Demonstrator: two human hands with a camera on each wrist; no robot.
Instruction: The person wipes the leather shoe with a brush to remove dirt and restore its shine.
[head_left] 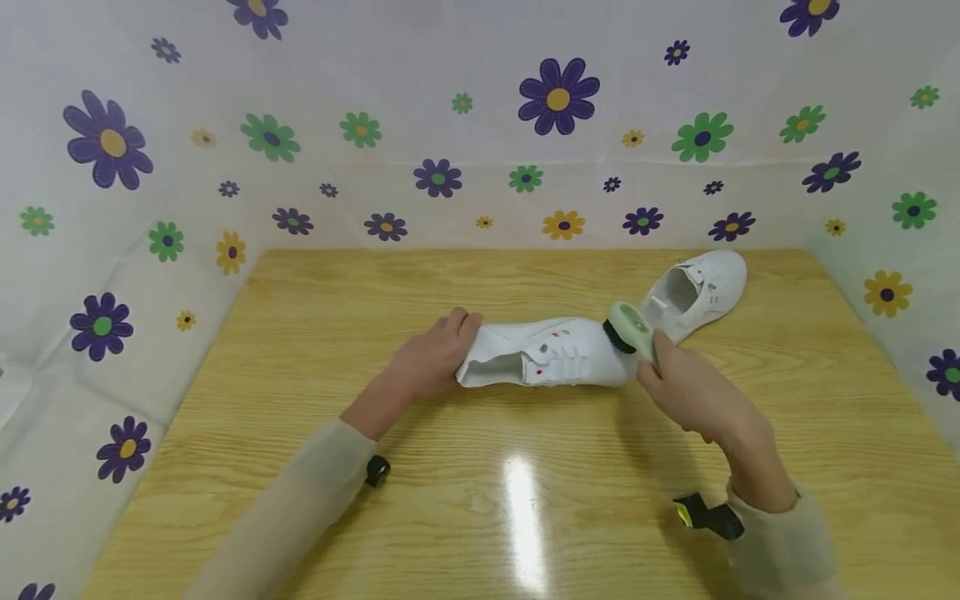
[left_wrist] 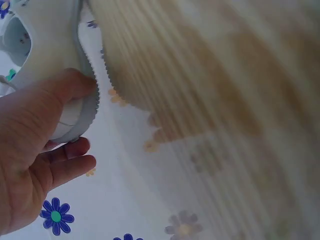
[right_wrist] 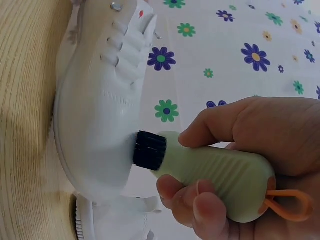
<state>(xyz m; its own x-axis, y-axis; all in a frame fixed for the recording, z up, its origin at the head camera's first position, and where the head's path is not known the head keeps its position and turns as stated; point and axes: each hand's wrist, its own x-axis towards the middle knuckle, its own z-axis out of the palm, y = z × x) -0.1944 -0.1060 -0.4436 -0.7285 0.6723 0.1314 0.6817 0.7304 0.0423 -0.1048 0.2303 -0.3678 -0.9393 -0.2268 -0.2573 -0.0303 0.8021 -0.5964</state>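
A white sneaker (head_left: pixel 585 354) lies in the middle of the table, its toe to the right. My left hand (head_left: pixel 442 354) grips it by the heel; in the left wrist view the thumb presses on the side of the heel above the ridged sole (left_wrist: pixel 89 107). In my right hand (head_left: pixel 701 392) is a pale green brush (head_left: pixel 636 329) with black bristles (right_wrist: pixel 150 151) and an orange hanging loop (right_wrist: pixel 292 202). The bristles touch the sneaker's toe in the right wrist view. My fingers wrap the brush's handle.
A second white shoe (head_left: pixel 716 287) lies behind at the right, partly hidden by the brush. The wooden table (head_left: pixel 337 292) meets a flower-printed cloth (head_left: pixel 495 100) at the back and sides. Dark wrist-camera parts (head_left: pixel 708 517) hang near the sleeves.
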